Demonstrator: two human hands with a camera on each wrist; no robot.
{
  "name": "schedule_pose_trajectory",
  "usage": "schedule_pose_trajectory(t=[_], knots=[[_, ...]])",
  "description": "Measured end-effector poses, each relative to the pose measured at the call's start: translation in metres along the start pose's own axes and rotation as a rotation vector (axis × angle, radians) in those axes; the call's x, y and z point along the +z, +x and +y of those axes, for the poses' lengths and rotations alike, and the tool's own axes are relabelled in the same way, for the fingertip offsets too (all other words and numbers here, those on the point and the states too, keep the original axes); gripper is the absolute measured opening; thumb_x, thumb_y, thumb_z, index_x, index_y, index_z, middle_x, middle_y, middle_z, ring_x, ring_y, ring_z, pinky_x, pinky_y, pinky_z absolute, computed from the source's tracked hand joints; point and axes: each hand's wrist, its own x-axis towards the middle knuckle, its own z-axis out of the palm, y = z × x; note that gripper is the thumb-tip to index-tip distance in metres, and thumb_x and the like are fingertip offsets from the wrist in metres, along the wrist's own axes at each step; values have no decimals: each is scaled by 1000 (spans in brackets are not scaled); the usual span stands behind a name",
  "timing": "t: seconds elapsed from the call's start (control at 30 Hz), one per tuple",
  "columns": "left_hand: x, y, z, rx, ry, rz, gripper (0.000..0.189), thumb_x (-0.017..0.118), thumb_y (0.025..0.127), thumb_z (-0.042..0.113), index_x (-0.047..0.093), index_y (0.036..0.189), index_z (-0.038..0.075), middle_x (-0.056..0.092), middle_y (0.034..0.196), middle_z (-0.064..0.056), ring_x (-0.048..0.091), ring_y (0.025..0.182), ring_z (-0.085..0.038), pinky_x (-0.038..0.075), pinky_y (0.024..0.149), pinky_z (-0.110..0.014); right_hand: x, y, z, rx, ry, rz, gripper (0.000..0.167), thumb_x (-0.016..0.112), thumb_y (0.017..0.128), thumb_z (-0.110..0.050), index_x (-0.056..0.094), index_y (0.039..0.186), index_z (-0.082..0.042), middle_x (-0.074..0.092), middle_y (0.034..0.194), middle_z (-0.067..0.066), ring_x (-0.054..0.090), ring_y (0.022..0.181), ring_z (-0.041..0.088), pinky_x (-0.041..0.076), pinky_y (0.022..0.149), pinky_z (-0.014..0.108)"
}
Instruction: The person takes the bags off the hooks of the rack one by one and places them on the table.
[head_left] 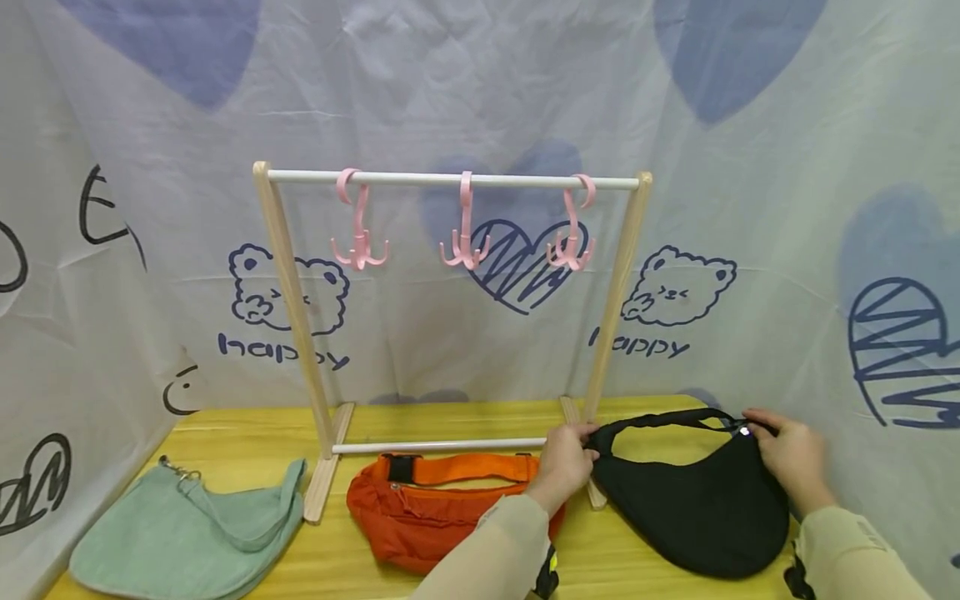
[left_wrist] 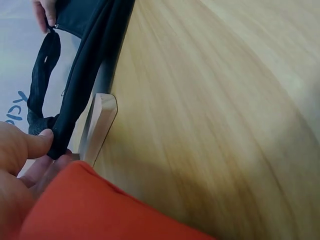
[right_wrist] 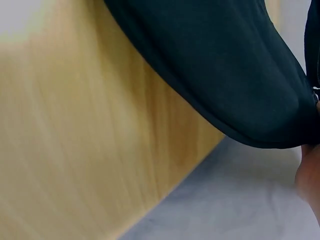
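A black shoulder bag (head_left: 697, 508) spans the gap between both hands at the right of the table, its strap (head_left: 660, 419) arching along the top. My left hand (head_left: 564, 463) pinches the bag's left corner between thumb and fingers, as the left wrist view also shows. At the opposite upper corner, by a small metal strap fitting, my right hand (head_left: 791, 457) grips the bag. In the right wrist view only part of the right hand (right_wrist: 311, 177) shows at the edge, beside the bag's dark body (right_wrist: 220, 65). The left forearm partly covers an orange waist bag (head_left: 420, 517).
A wooden rack with a white top rail (head_left: 420, 178) stands at the back. Three pink hooks, left (head_left: 361, 242), middle (head_left: 465, 242) and right (head_left: 572, 242), hang from it. A mint-green bag (head_left: 180, 533) lies at the left of the yellow table (head_left: 232, 433). Printed cloth (head_left: 480, 100) surrounds the table.
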Motion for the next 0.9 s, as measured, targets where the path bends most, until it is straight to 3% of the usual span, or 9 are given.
schedule_pose_trajectory(t=[0.27,0.47,0.63,0.9], knots=[[2,-1,0,-78,90,-50,39,79,91,5,78,126,22,77,116,-2,72,106,-22,60,83,-33,12,-7,9,56,11,-50,17,71,93,-2,78,107,4,71,107,32,64,102,60,48,86,66],[2,1,2,-108,128,-67,39,80,91,8,78,126,25,76,120,-1,72,108,-23,60,82,-34,15,-9,15,106,13,-157,22,64,98,-6,75,114,5,64,118,39,57,109,64,46,91,69],[2,1,2,-133,118,-78,39,79,92,9,78,127,26,76,120,-2,72,109,-23,61,82,-34,21,-14,20,132,21,-225,25,62,101,-9,74,118,6,60,123,42,56,112,64,46,94,69],[4,1,1,-146,98,-76,37,79,92,9,78,125,26,77,118,0,72,109,-23,61,84,-35,27,-21,22,145,77,-256,28,59,101,-5,71,123,8,59,127,41,54,118,63,45,97,69]])
